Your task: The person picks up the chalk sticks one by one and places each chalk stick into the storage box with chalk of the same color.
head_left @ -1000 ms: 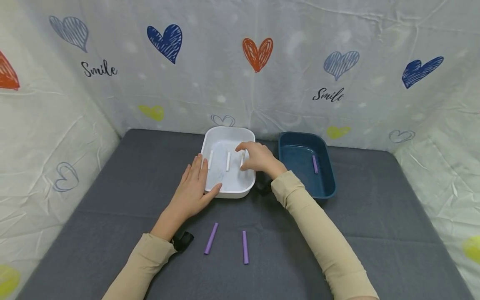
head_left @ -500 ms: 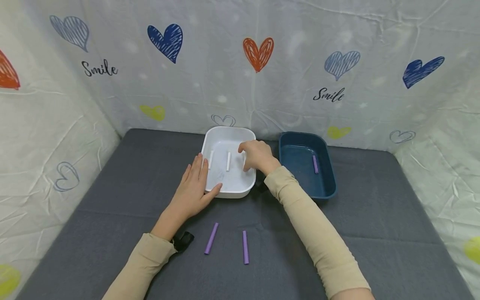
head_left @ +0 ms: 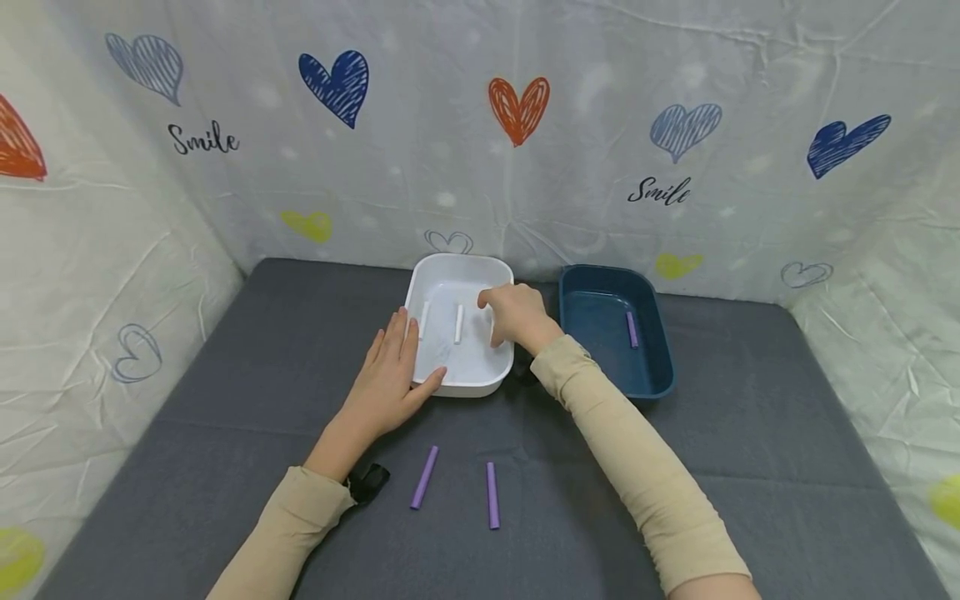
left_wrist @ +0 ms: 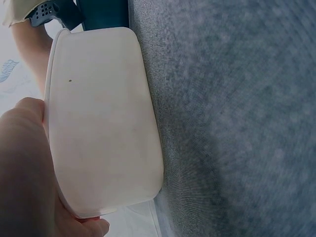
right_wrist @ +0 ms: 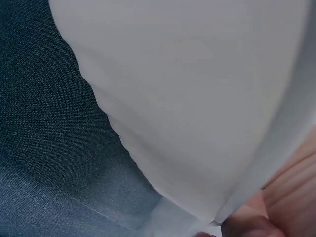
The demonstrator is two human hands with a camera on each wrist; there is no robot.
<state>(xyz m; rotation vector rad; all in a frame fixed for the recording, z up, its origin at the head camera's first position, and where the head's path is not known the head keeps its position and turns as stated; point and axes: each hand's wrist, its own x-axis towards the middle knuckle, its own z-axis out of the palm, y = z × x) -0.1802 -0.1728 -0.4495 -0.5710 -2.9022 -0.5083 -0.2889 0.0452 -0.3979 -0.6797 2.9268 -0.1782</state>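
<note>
In the head view a white tray [head_left: 461, 379] stands at the back of the table. Two white sticks like chalk lie inside it, one mid-tray [head_left: 459, 323] and one near the left wall [head_left: 424, 321]. My left hand [head_left: 382, 375] rests at its front left corner, fingers straight along the side and thumb on the front rim. The left wrist view shows this tray's outer wall [left_wrist: 103, 118] beside the hand. Over the tray's right side is my right hand [head_left: 517, 315], fingers bent downward. Whether it pinches a stick is hidden; the tray wall [right_wrist: 187, 89] fills the right wrist view.
A dark blue tray [head_left: 656, 367] stands to the right, with one purple stick [head_left: 632, 330] in it. Two more purple sticks, one left [head_left: 424, 477] and one right [head_left: 492, 495], lie on the grey cloth nearer me. A white curtain with hearts [head_left: 519, 111] hangs behind.
My right hand has shifted slightly right inside the white tray. A third white stick, visible by its fingers one second ago, is now hidden behind it. My left hand stays put.
</note>
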